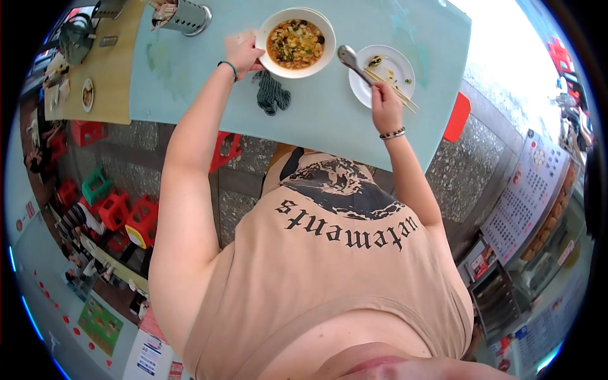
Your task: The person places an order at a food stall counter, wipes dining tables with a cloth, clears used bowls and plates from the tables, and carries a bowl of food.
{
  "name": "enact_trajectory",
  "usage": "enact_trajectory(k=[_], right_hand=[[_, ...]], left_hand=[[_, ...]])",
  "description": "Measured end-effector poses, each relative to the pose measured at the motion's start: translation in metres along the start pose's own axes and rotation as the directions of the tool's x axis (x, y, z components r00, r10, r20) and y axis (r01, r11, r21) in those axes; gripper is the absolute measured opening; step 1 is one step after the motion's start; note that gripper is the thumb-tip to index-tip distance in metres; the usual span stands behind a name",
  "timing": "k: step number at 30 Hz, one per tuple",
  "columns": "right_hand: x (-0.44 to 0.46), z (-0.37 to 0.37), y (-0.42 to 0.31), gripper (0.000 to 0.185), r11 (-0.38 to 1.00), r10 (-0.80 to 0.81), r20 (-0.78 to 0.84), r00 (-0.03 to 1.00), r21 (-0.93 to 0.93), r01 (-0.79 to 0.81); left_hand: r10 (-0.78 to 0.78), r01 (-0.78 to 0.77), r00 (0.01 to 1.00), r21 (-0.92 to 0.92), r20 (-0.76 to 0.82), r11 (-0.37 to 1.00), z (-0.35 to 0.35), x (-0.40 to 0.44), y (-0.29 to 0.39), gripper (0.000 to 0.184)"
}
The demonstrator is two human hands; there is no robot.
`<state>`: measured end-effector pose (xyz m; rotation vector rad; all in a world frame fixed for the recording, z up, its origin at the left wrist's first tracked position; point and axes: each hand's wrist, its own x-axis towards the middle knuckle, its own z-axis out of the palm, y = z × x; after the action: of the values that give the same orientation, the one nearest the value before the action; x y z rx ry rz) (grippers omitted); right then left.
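My left hand (242, 50) grips the left rim of a white bowl (326, 63), its thumb at the edge. Chunky soup (295, 44) with greens and pale pieces fills much of the bowl. In my right hand (386, 109) is the handle of a metal spoon (348, 57), its head pointing up and left above the edge of a white plate (358, 88). A pair of wooden chopsticks (400, 97) lies across that plate, partly behind my right hand, near several food scraps (376, 61). Below the bowl sits a crumpled dark green knitted item (272, 94).
The pale blue-green table (190, 82) carries a perforated metal holder (190, 18) at the back left. Beside it stands a wooden-topped table (117, 69) with a small plate of food (88, 95). Red stools (457, 117) and other people are around; a menu board (525, 190) is at right.
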<state>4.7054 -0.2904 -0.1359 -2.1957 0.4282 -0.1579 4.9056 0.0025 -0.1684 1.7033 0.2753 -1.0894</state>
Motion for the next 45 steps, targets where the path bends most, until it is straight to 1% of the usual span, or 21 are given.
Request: enact_trajectory(k=[2,4,7,8,10,13,15,16,18,21,23,25,28,29,30,32,33,37,41,43,45], right_hand=[[0.003,0.013,-0.016,0.014,0.999,0.042,0.11,0.993,-0.028,-0.039],[0.012,0.026,-0.026,0.018,0.984,0.172,0.243,0.955,-0.002,-0.177],[0.028,0.042,-0.028,0.022,0.944,0.288,0.312,0.905,0.063,-0.323],[0.029,0.042,-0.022,0.022,0.943,0.296,0.301,0.906,0.062,-0.328],[0.027,0.039,-0.006,0.025,0.983,0.182,0.183,0.966,-0.023,-0.181],[0.028,0.001,0.051,0.03,0.958,-0.003,-0.063,0.998,-0.285,-0.015],[0.021,-0.036,0.091,0.036,0.845,0.034,-0.145,0.989,-0.524,-0.106],[0.018,-0.052,0.103,0.036,0.838,0.052,-0.167,0.985,-0.529,-0.134],[0.008,-0.078,0.121,0.041,0.701,0.223,-0.223,0.949,-0.64,-0.316],[-0.001,-0.093,0.138,0.045,0.599,0.3,-0.193,0.934,-0.724,-0.342],[0.0,-0.092,0.135,0.046,0.532,0.326,-0.185,0.927,-0.775,-0.342],[0.002,-0.087,0.129,0.04,0.482,0.302,-0.132,0.944,-0.834,-0.27],[0.012,-0.074,0.122,0.028,0.477,0.383,-0.033,0.923,-0.849,-0.228],[0.016,-0.068,0.119,0.026,0.483,0.372,-0.007,0.928,-0.853,-0.2],[0.023,-0.062,0.111,0.024,0.5,0.371,0.033,0.928,-0.849,-0.17],[0.036,-0.044,0.088,0.022,0.535,0.325,0.119,0.938,-0.841,-0.079],[0.04,-0.033,0.077,0.021,0.548,0.283,0.161,0.945,-0.836,-0.021],[0.06,0.032,0.042,0.016,0.668,0.179,0.381,0.907,-0.724,0.173],[0.07,0.075,-0.011,0.016,0.817,0.101,0.466,0.879,-0.542,0.194],[0.062,0.053,-0.001,0.015,0.867,0.04,0.46,0.887,-0.458,0.198],[0.031,-0.011,0.047,0.014,0.9,0.028,0.445,0.895,-0.401,0.171]], left_hand=[[0.029,-0.028,0.999,-0.022,0.029,0.999,0.005,0.007,0.018,0.035],[0.058,-0.058,0.998,0.089,-0.001,0.994,0.009,0.026,0.029,0.036],[0.04,-0.044,0.999,0.16,0.029,0.986,0.024,0.043,0.042,0.038],[0.042,-0.048,0.998,0.165,0.041,0.985,0.028,0.046,0.044,0.038],[0.022,-0.022,1.0,0.292,0.005,0.956,0.038,0.054,0.048,0.036],[0.049,-0.04,0.999,0.386,-0.015,0.922,0.055,0.045,0.063,0.032],[0.072,-0.07,0.997,0.498,0.015,0.864,0.054,0.056,0.059,0.031],[0.095,-0.094,0.995,0.595,0.031,0.798,0.053,0.063,0.059,0.032],[0.071,-0.076,0.997,0.662,0.034,0.746,0.052,0.063,0.067,0.032],[0.094,-0.011,0.994,0.791,-0.059,0.612,0.054,0.038,0.088,0.034],[0.159,-0.081,0.987,0.735,-0.037,0.673,0.056,0.005,0.092,0.034],[-0.057,-0.063,0.981,0.588,0.183,0.806,0.077,-0.04,0.084,0.03],[-0.19,0.012,0.887,0.39,0.421,0.921,0.119,-0.048,0.027,0.029],[-0.122,0.005,0.915,0.292,0.385,0.956,0.133,-0.036,0.006,0.034],[-0.121,-0.01,0.907,0.307,0.403,0.952,0.144,-0.021,-0.009,0.034],[-0.037,0.039,0.999,-0.12,0.022,0.992,0.16,0.006,-0.03,0.035],[-0.027,0.019,0.999,-0.315,-0.021,0.949,0.158,0.014,-0.032,0.039],[-0.021,-0.022,0.996,-0.454,-0.089,0.891,0.097,0.051,-0.044,0.039],[-0.053,-0.054,0.984,-0.568,-0.171,0.821,0.036,0.038,-0.042,0.031],[-0.088,-0.052,0.977,-0.613,-0.197,0.789,0.057,0.033,-0.038,0.029],[-0.075,-0.058,0.978,-0.599,-0.195,0.799,0.135,0.02,-0.045,0.029]])
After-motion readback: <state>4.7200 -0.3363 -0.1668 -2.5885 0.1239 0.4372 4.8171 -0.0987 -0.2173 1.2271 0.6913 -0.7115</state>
